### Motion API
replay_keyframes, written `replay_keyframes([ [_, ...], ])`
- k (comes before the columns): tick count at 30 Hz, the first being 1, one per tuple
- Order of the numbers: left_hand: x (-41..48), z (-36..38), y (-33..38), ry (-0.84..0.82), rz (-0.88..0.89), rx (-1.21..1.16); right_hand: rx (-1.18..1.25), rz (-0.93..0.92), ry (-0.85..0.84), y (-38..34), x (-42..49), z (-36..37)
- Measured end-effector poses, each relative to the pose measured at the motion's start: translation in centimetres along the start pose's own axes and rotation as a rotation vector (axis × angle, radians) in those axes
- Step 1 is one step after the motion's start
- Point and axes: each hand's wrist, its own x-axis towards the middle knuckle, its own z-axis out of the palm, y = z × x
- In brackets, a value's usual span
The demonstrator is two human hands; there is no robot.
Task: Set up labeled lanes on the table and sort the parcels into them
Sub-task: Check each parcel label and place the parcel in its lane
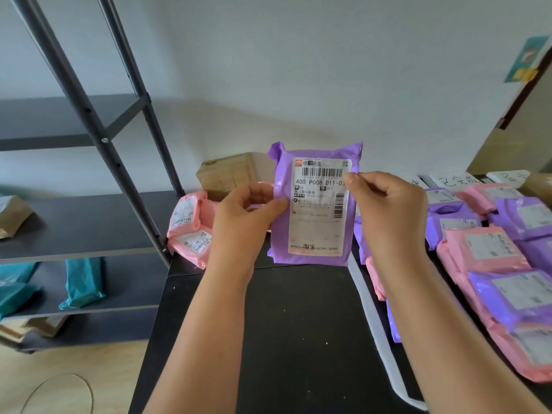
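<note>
Holding the purple parcel (313, 228) upright over the far part of the table (283, 339), the person pinches its left side with the left hand (239, 216) and its right side near the top with the right hand (388, 210). Both hands are clamped on the one packet, clear of the tabletop, with the shipping label (319, 204) facing the wearer.

This looks like the reading step, checking the code before choosing a lane. To do it well, the right thumb, which sits at the end of the large code line, should slide off the print. The soft bag should be kept taut so the label lies flat, then be laid label-up and fully inside one lane.

A white strip (376, 330) runs from the near edge toward the far edge and seems to mark a lane border. Right of it, a mixed heap of pink and purple parcels (493, 264) crowds that side and presses against the strip, so a tidy drop there needs care. Handwritten cards (454, 180) stand at the far right edge, and I cannot read them fully.

At the far left corner lie pink parcels (186, 216) beside a cardboard box (227, 171). Beyond the left edge stands a dark shelf unit (74, 231) holding teal parcels (83, 282).
</note>
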Motion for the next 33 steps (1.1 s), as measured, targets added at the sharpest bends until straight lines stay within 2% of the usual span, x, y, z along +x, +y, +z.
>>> replay_keyframes([
  [4, -0.3, 0.6, 1.3, 0.070, 0.067, -0.077, -0.002, 0.007, -0.016, -0.4, -0.3, -0.3],
  [10, -0.5, 1.2, 2.1, 0.148, 0.072, -0.063, 0.041, 0.000, -0.048, -1.4, -0.6, -1.0],
  [20, -1.1, 0.8, 2.9, 0.150, 0.070, -0.116, 0.064, 0.060, -0.025, -2.1, -0.9, -1.4],
  [33, -2.1, 0.7, 4.1, 0.084, -0.057, -0.269, 0.108, 0.108, -0.031, -2.6, -0.7, -1.7],
])
